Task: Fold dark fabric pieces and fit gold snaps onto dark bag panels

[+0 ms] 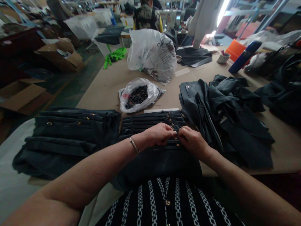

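In front of me a row of dark fabric pieces with zippers (141, 125) lies overlapped, their gold-coloured zipper pulls (178, 145) lined up near the right side. My left hand (162, 133) is closed in a pinch over the middle of this row. Close beside it, my right hand (191, 139) is also pinched, its fingertips almost meeting the left ones at a zipper end. Whatever sits between the fingertips is too small and covered to make out. Beyond the row, an open plastic bag (154, 94) holds many small black pieces (138, 95).
A stack of dark zippered pieces (70, 131) lies left, and loose dark fabric (235, 116) lies right. Farther back are a large filled plastic bag (152, 53), a blue bottle (245, 56) and a small cup (223, 58). Cardboard boxes (61, 55) stand on the floor. A person (147, 17) sits beyond.
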### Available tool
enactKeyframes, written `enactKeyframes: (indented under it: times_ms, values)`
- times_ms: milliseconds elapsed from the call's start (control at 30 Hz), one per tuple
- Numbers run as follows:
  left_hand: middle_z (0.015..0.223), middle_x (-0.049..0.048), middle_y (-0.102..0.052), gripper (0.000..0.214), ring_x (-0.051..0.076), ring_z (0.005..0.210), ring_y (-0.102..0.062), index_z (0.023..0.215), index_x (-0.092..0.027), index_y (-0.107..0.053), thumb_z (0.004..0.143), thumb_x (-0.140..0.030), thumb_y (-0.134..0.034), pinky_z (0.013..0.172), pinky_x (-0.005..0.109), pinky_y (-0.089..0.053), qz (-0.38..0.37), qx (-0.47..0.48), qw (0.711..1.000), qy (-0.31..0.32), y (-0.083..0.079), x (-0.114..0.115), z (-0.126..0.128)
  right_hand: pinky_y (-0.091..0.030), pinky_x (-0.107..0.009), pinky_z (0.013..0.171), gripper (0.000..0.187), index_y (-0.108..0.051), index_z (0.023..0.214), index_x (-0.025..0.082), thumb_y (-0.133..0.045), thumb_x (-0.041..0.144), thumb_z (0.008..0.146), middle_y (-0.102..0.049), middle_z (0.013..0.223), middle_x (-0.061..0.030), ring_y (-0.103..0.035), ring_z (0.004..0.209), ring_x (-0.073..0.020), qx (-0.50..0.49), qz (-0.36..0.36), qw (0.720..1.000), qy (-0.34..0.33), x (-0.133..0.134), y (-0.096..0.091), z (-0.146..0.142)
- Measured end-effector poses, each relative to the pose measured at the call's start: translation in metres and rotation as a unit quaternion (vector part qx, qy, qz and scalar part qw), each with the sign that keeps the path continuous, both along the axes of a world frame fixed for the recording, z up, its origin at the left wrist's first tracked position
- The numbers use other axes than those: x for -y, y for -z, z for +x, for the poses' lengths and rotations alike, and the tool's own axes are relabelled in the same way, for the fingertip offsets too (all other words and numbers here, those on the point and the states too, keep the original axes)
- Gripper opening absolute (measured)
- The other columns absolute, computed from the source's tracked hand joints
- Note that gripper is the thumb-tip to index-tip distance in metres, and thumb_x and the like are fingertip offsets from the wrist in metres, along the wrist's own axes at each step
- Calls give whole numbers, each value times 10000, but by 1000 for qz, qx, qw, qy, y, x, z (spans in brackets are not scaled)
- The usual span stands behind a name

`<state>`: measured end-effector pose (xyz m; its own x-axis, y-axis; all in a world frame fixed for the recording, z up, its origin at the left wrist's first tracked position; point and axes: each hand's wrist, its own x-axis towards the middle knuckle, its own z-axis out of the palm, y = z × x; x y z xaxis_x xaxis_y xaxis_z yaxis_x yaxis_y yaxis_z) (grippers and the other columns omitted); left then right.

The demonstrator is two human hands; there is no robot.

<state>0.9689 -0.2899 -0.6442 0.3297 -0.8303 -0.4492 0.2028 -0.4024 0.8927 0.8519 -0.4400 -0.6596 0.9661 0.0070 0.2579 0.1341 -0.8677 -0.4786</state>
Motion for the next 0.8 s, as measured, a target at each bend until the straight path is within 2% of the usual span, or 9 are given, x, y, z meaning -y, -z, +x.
enactKeyframes:
  times_ms: [100, 167, 267, 367, 567, 800]
  values:
    - [439, -84, -340, 112, 67, 346, -339, 671, -174, -507, 735, -250, -559, 354, 194, -182, 39, 76, 996, 9, -3, 2, 0, -418, -233, 659, 117, -517, 741, 201, -499, 210, 856, -572, 757, -11, -537, 676, -122, -9, 31, 999, 12, 1, 2, -3]
    - [433, -79, -355, 114, 68, 367, -341, 640, -164, -523, 719, -239, -557, 379, 204, -217, 38, 134, 990, 22, -3, 3, 1, -427, -234, 654, 47, -567, 781, 205, -557, 222, 823, -605, 748, 0, -561, 678, -127, -21, 62, 997, 39, 3, 3, -2]
    - [463, -60, -414, 154, 73, 440, -373, 596, -140, -558, 706, -247, -572, 443, 214, -265, 21, 238, 970, 50, -1, 5, 4, -438, -236, 654, 42, -631, 805, 207, -594, 222, 790, -651, 741, 11, -596, 683, -134, -71, 95, 990, 71, 7, 5, 1]
    - [507, -43, -477, 157, 88, 506, -411, 632, -126, -618, 711, -251, -565, 488, 223, -284, 28, 310, 947, 76, 4, 6, 7, -441, -235, 658, 82, -659, 781, 207, -577, 202, 787, -664, 723, 16, -606, 677, -132, -116, 100, 985, 73, 10, 8, 4]
    - [535, -18, -540, 173, 102, 534, -452, 657, -120, -647, 726, -241, -545, 523, 226, -305, 27, 362, 928, 90, 10, 6, 8, -440, -242, 689, 100, -652, 752, 203, -563, 158, 762, -670, 763, -3, -610, 717, -142, -125, 59, 988, 69, 11, 14, 5]
    - [532, -7, -552, 180, 110, 537, -463, 626, -133, -647, 726, -234, -537, 533, 229, -314, 38, 389, 916, 92, 14, 5, 10, -379, -217, 583, 97, -614, 689, 200, -537, 170, 739, -611, 638, 22, -538, 590, -113, -147, 16, 987, 70, 12, 17, 13]
